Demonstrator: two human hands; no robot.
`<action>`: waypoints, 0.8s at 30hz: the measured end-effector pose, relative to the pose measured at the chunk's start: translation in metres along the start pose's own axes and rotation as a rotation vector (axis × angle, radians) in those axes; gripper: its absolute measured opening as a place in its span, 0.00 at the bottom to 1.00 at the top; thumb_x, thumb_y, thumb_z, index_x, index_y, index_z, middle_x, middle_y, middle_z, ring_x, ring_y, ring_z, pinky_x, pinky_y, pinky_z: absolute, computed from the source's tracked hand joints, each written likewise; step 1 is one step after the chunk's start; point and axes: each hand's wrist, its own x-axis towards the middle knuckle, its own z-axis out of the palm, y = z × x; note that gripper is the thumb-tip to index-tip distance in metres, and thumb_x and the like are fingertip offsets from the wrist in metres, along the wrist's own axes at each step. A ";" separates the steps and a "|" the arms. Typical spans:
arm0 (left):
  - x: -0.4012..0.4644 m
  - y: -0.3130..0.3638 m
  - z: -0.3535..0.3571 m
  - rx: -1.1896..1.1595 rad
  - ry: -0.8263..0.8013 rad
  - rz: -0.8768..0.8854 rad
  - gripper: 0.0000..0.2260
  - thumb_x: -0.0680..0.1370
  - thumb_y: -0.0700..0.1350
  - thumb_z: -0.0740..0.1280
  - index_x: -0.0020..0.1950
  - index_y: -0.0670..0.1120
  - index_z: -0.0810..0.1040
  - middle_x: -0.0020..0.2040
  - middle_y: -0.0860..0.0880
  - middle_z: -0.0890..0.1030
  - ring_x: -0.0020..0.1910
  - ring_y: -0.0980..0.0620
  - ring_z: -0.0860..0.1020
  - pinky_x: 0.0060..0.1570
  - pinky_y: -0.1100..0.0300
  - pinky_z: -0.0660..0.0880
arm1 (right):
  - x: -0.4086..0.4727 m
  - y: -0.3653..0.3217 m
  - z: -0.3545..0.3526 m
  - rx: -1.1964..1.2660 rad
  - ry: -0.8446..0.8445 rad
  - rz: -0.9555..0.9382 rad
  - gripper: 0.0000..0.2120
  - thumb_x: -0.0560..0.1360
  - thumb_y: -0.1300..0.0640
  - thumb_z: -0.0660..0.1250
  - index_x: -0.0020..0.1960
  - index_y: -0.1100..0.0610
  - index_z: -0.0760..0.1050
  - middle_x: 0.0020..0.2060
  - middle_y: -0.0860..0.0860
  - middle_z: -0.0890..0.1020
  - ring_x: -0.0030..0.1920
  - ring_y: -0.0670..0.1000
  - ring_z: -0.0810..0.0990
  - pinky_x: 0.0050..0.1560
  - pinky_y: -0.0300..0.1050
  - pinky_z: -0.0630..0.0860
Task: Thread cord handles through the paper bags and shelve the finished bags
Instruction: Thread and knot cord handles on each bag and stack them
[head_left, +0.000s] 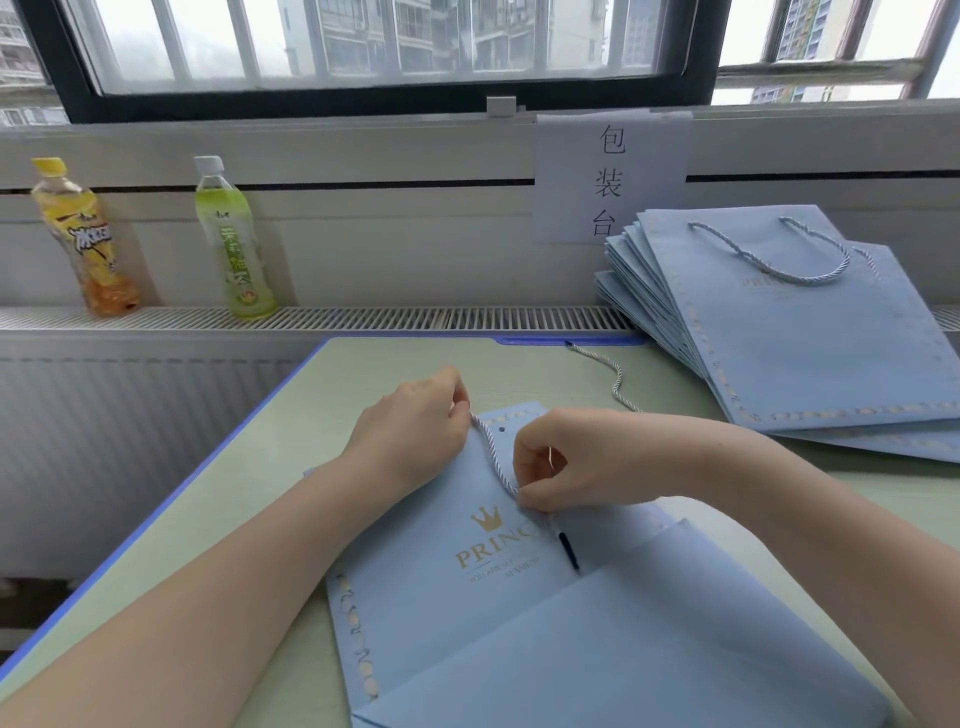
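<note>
Daylight from a wide window (363, 41) falls on a pale green counter (291, 431) with a blue edge, pushed up against a white radiator grille (363, 318). On the counter, right in front of the person, lies a flat light-blue paper bag (447, 561) printed with a gold crown and lettering, its top edge pointing away toward the window. A second sheet of the same blue overlaps its near right part.

The left hand (415, 431) pinches one end of a white twisted cord (492, 451) just above the bag's top edge, near a small punched hole. The right hand (561, 460) has its fingers curled round the same cord lower down, over the bag's face. The cord runs taut between the two hands, and its dark tip (569, 553) lies on the bag just below the right hand.

A loose cord (613, 374) snakes across the counter beyond the right wrist. At the far right, a fanned stack of finished bags (810, 338) rests partly on the counter and partly over the grille; the top one shows its cord handle looped across its face.

A paper sign (613, 176) with three characters is taped to the wall beneath the window. A yellow-capped drink bottle (83, 239) and a green tea bottle (234, 239) stand upright on the grille at the left, well apart from the work.
</note>
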 end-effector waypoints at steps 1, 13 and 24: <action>0.000 0.001 0.000 -0.008 0.010 0.008 0.07 0.80 0.47 0.56 0.50 0.49 0.72 0.47 0.51 0.78 0.48 0.45 0.74 0.43 0.55 0.67 | 0.002 0.002 0.001 -0.035 0.039 0.011 0.08 0.74 0.52 0.65 0.46 0.57 0.76 0.40 0.52 0.79 0.37 0.50 0.73 0.36 0.45 0.72; -0.001 0.007 0.003 -0.283 0.015 0.227 0.22 0.76 0.54 0.67 0.68 0.56 0.66 0.51 0.57 0.76 0.48 0.55 0.75 0.50 0.56 0.72 | 0.022 0.020 0.005 0.391 0.677 -0.237 0.09 0.76 0.66 0.64 0.44 0.52 0.76 0.34 0.42 0.78 0.31 0.42 0.75 0.36 0.33 0.71; -0.008 0.014 -0.006 -0.481 0.070 0.382 0.09 0.78 0.44 0.65 0.38 0.48 0.79 0.32 0.52 0.79 0.34 0.55 0.76 0.40 0.59 0.72 | 0.030 0.026 0.013 0.499 0.834 -0.112 0.09 0.78 0.65 0.60 0.46 0.56 0.78 0.40 0.51 0.77 0.32 0.42 0.77 0.39 0.34 0.74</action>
